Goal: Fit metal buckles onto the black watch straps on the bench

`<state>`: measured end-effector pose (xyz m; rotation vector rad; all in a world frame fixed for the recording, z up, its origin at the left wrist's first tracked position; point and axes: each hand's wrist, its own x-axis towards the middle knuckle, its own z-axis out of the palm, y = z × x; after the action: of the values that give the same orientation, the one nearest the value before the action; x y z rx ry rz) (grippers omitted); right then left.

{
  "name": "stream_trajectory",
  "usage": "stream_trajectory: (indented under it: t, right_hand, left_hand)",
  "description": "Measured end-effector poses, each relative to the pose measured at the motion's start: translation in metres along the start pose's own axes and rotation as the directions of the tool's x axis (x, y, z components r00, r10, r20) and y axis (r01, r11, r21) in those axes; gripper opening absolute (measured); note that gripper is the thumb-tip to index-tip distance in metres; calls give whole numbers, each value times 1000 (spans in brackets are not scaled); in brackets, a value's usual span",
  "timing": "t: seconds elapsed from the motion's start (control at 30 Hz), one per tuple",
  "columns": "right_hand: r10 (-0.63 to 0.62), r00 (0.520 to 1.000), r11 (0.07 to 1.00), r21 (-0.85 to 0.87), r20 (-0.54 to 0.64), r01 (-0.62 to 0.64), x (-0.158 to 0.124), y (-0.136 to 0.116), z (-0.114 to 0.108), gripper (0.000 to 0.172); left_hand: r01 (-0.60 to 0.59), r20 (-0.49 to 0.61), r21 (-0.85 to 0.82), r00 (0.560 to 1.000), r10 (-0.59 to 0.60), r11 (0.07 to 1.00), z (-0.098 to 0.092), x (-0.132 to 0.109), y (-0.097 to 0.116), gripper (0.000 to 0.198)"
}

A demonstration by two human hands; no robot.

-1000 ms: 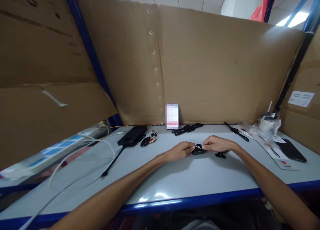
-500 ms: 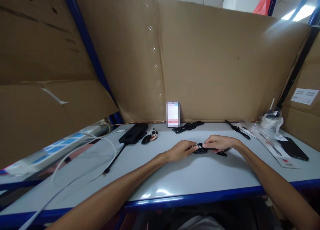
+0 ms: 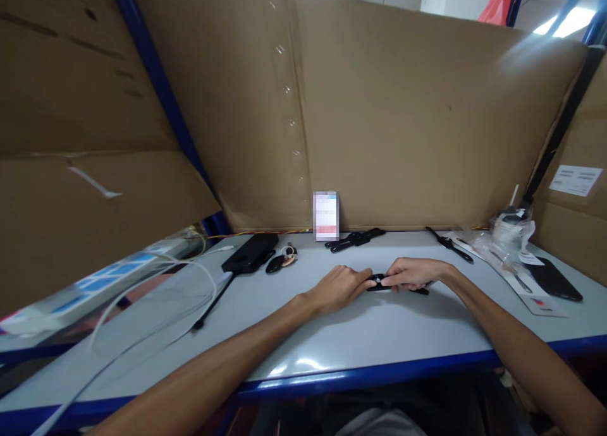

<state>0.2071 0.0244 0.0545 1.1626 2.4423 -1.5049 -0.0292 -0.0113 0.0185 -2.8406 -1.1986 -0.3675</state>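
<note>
Between both hands is a small black watch (image 3: 379, 287), held just above or on the grey tabletop (image 3: 332, 335). My left hand (image 3: 340, 289) is closed on its left side, thumb and fingers pinched at the edge. From the other side my right hand (image 3: 408, 274) grips the watch, fingertips close to its middle. A dark strap end (image 3: 421, 291) shows below the right hand. Fingers cover most of the watch, so its details cannot be made out.
Behind the hands lie black straps (image 3: 355, 239), a lit phone (image 3: 325, 216) and another black strapped watch (image 3: 449, 244). Keys (image 3: 288, 257), a black power bank (image 3: 250, 253) and white cables (image 3: 215, 284) are at left. Plastic packaging (image 3: 509, 275) and a dark phone (image 3: 552, 279) are at right.
The watch has tilted between my hands and shows less of its face. My right fingers have curled in more around it. The whole view has shifted slightly.
</note>
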Motion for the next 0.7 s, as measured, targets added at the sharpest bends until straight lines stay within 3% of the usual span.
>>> stream_trajectory:
  t: [0.3, 0.53, 0.63, 0.7]
  right_hand:
    - [-182, 976, 953, -266, -123, 144, 1, -6, 2, 52]
    - [-165, 955, 938, -338, -247, 75, -6, -12, -2, 50]
    - [-243, 942, 933, -321, -233, 161, -14, -12, -12, 41]
    - [-273, 927, 936, -293, -257, 194, -22, -7, -23, 40]
  left_hand:
    - [41, -2, 10, 999, -41, 999, -1, -5, -3, 41]
    - [107, -59, -191, 991, -120, 976, 6, 3, -4, 42]
    - [134, -143, -304, 972, -184, 943, 2, 8, -4, 44]
    - [176, -232, -383, 932, -279, 907, -1, 10, -8, 42]
